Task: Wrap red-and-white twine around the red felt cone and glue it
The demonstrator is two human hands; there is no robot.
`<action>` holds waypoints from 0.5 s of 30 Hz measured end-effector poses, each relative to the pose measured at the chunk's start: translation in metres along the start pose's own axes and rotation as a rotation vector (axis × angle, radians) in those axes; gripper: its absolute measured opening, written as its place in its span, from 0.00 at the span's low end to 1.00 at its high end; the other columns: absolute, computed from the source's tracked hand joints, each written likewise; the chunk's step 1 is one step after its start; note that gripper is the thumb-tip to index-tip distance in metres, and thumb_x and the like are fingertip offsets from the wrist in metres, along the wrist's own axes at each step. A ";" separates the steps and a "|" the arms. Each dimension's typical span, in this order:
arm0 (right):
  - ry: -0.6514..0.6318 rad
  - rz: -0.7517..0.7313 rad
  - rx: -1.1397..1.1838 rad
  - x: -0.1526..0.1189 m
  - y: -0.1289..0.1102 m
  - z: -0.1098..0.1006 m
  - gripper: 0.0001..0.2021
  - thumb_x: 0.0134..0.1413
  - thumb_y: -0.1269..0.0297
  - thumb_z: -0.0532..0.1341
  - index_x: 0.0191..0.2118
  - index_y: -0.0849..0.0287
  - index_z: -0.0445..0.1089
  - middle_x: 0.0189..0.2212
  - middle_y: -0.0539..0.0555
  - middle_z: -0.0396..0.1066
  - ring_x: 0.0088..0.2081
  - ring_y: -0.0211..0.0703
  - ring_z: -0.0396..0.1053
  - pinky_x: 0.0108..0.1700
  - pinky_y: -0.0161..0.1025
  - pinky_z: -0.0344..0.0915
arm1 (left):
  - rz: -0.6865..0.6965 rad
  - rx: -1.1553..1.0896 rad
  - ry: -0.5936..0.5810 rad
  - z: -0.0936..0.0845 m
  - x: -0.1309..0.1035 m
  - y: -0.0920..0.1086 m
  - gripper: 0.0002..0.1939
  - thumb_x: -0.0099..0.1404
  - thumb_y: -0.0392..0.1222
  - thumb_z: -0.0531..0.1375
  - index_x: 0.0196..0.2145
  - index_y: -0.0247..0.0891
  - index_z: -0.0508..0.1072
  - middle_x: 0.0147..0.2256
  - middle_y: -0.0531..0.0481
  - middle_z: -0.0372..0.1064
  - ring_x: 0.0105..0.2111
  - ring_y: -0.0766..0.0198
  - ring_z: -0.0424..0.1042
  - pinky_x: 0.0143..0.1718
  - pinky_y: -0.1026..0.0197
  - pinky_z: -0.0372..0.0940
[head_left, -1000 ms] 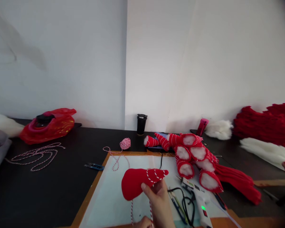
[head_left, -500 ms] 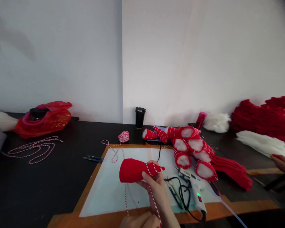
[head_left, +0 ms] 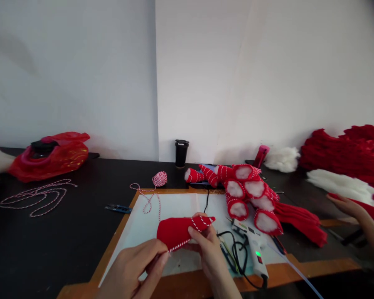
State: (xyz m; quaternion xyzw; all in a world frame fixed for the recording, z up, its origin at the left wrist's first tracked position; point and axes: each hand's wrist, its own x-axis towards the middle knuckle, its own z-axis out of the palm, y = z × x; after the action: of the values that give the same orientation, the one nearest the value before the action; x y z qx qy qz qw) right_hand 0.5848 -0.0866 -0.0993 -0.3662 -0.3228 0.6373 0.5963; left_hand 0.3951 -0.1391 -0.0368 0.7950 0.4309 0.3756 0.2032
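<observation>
A red stuffed-looking fabric cone (head_left: 174, 232) lies sideways above the white sheet. My right hand (head_left: 207, 245) is closed round its narrow end, thumb on the near side. Red-and-white twisted cord (head_left: 180, 246) winds round the tip and runs along the cone's lower edge. My left hand (head_left: 140, 265) pinches that cord near the cone's wide end, at lower left. From behind the cone, the cord leads back to a small ball of cord (head_left: 160, 179) at the rear.
A glue gun (head_left: 254, 249) with a lit green light lies right of my hands, its black cable looped beside it. Finished cord-wrapped cones (head_left: 238, 209) are piled behind. Thread snips (head_left: 118, 208) lie left; a black cup (head_left: 181, 153) stands behind. A co-worker's hand (head_left: 349, 207) holds red fabric.
My left hand has come up from the bottom edge to the cone's wide end, drawing the cord along its lower side. The co-worker's hand has moved further into view.
</observation>
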 end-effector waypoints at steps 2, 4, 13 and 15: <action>-0.007 0.010 -0.027 0.001 -0.001 -0.003 0.27 0.42 0.56 0.75 0.48 0.55 0.67 0.39 0.53 0.77 0.37 0.47 0.75 0.28 0.37 0.73 | -0.021 0.020 0.025 -0.004 0.002 -0.007 0.09 0.71 0.43 0.54 0.33 0.43 0.71 0.23 0.55 0.67 0.21 0.67 0.64 0.23 0.65 0.54; -0.038 0.017 -0.045 0.000 -0.001 -0.007 0.27 0.43 0.55 0.75 0.48 0.56 0.68 0.36 0.52 0.77 0.34 0.46 0.74 0.26 0.37 0.73 | -0.073 0.029 0.048 -0.008 0.006 -0.014 0.10 0.70 0.44 0.55 0.31 0.42 0.71 0.22 0.56 0.65 0.20 0.67 0.62 0.22 0.66 0.52; -0.216 0.073 0.087 -0.013 -0.007 -0.007 0.21 0.51 0.52 0.72 0.47 0.57 0.74 0.32 0.51 0.75 0.31 0.37 0.71 0.33 0.32 0.70 | -0.281 -0.209 0.083 -0.002 0.025 -0.034 0.17 0.68 0.53 0.56 0.27 0.39 0.71 0.21 0.57 0.56 0.22 0.67 0.54 0.23 0.66 0.48; -0.231 0.081 0.106 -0.015 -0.008 -0.006 0.20 0.52 0.50 0.71 0.47 0.56 0.75 0.32 0.51 0.74 0.32 0.37 0.71 0.34 0.31 0.68 | -0.306 -0.265 0.086 0.002 0.025 -0.035 0.17 0.67 0.54 0.57 0.27 0.40 0.71 0.22 0.56 0.58 0.22 0.66 0.56 0.23 0.66 0.50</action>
State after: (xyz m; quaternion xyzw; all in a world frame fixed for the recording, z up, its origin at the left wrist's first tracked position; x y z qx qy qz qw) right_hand 0.5941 -0.1007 -0.0948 -0.2711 -0.3403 0.7148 0.5475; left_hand 0.3871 -0.0994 -0.0505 0.6697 0.5017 0.4274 0.3422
